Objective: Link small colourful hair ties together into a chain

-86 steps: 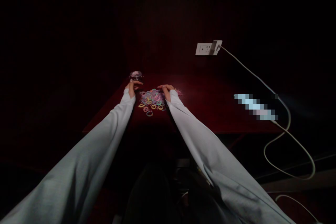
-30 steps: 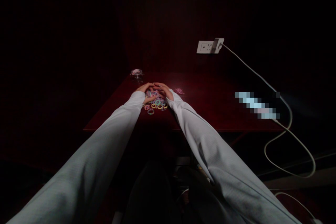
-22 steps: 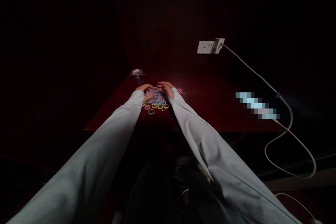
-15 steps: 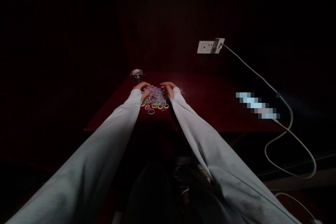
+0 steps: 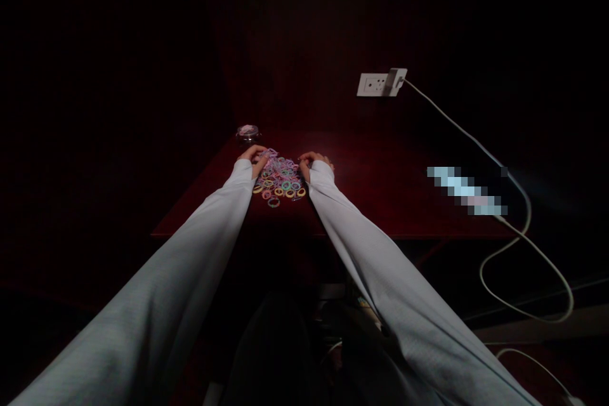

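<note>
A heap of small hair ties (image 5: 280, 174) in pink, purple, yellow and green lies on the dark red table (image 5: 371, 203). Against its left side rests my left hand (image 5: 254, 157), thumb and fingers apart, with the fingertips at the upper left of the heap. My right hand (image 5: 315, 162) is at the opposite side, fingers bent inward and thumb spread from them, close to the heap's edge. Neither hand shows anything gripped. Larger yellow, green and orange loops lie at the near side of the heap.
Behind my left hand stands a small clear jar (image 5: 248, 134) with something pink at its top. A white wall socket (image 5: 375, 84) holds a plugged-in charger, whose cable (image 5: 469, 133) loops down past the right side of the table. A pixelated object (image 5: 464, 190) lies at the right.
Both hands have moved apart, left hand slightly left and up, right hand slightly right. The heap has spread a little toward the upper left; pink bits beyond the right hand are no longer visible.
</note>
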